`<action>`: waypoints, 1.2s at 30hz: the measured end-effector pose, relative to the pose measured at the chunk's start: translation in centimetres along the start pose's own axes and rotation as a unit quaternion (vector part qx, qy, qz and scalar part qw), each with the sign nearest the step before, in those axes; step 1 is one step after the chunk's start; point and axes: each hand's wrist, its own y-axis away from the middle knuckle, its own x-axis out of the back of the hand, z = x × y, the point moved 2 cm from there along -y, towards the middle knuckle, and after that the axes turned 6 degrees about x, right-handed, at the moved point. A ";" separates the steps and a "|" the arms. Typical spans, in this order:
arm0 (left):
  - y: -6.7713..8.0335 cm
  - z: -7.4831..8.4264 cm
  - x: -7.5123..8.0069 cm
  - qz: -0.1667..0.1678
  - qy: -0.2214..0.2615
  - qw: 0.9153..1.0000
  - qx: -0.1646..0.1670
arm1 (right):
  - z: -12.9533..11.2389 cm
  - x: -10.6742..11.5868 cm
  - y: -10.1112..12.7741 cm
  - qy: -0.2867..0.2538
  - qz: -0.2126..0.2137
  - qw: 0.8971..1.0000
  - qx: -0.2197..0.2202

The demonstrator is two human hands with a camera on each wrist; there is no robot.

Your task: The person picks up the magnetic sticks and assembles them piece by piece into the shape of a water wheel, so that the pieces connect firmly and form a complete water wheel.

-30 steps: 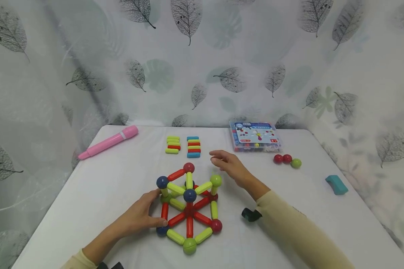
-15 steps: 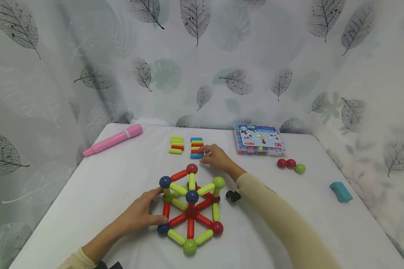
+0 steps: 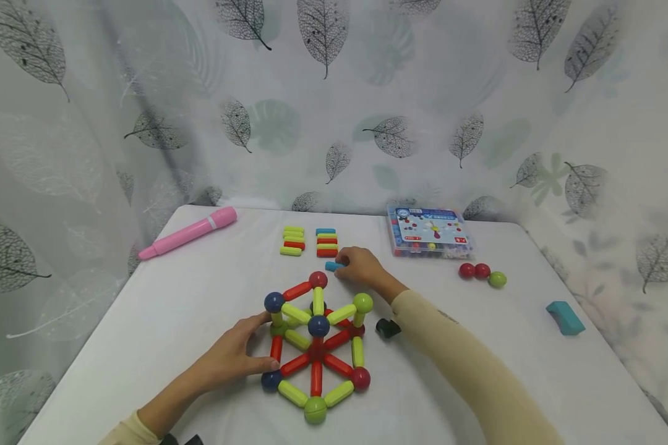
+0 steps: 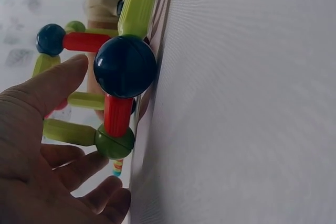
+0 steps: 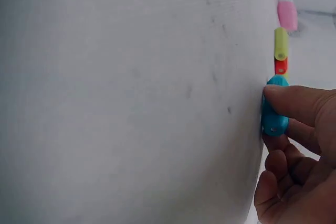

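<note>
A structure of magnetic rods and balls [image 3: 316, 352] stands on the table, with a spoked base and a raised upper part. My left hand [image 3: 236, 351] holds its left side, the thumb by the lower dark blue ball [image 4: 125, 66] and the fingertips at a green ball [image 4: 114, 141]. Beyond the structure, my right hand [image 3: 363, 267] pinches a blue magnetic rod [image 5: 274, 121] between thumb and fingers, low at the tabletop. That rod lies just in front of the right-hand row of rods [image 3: 326, 241], whose nearest piece is red.
Another short row of yellow and red rods [image 3: 293, 241] lies to the left. A pink marker-shaped object [image 3: 192, 232] sits at the back left, a clear parts box [image 3: 430, 232] at the back right. Loose balls [image 3: 482, 271] and a teal block [image 3: 565, 318] lie on the right.
My right hand has reached left and forward to the rod row and drawn the nearest blue rod out toward me. My left hand stays at the structure.
</note>
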 end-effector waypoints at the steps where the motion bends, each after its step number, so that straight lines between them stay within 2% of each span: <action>1: 0.0 0.0 0.0 0.000 0.001 1.000 0.001 | 0.2 0.2 0.3 -0.012 -0.004 1.000 -0.003; 5: -0.2 -0.1 -0.1 -0.001 0.002 1.000 0.004 | 0.3 1.4 1.9 -0.094 -0.019 0.995 -0.021; 8: -0.2 -0.1 0.0 -0.003 0.003 1.000 0.005 | -0.3 2.6 3.6 -0.167 -0.029 0.985 -0.036; 11: -0.1 0.0 0.0 -0.006 0.002 1.000 0.004 | -1.2 3.7 5.3 -0.208 -0.044 0.977 -0.033; 16: 0.0 0.1 0.1 -0.009 -0.006 1.000 0.000 | -3.0 4.1 8.0 -0.216 -0.082 0.973 -0.010; 20: 0.1 0.1 0.1 -0.011 -0.004 1.000 -0.001 | -3.9 3.7 9.4 -0.215 -0.089 0.972 0.002; 36: -0.3 -0.2 -0.2 -0.009 -0.006 1.000 0.008 | -4.8 3.4 10.7 -0.227 -0.078 0.971 0.000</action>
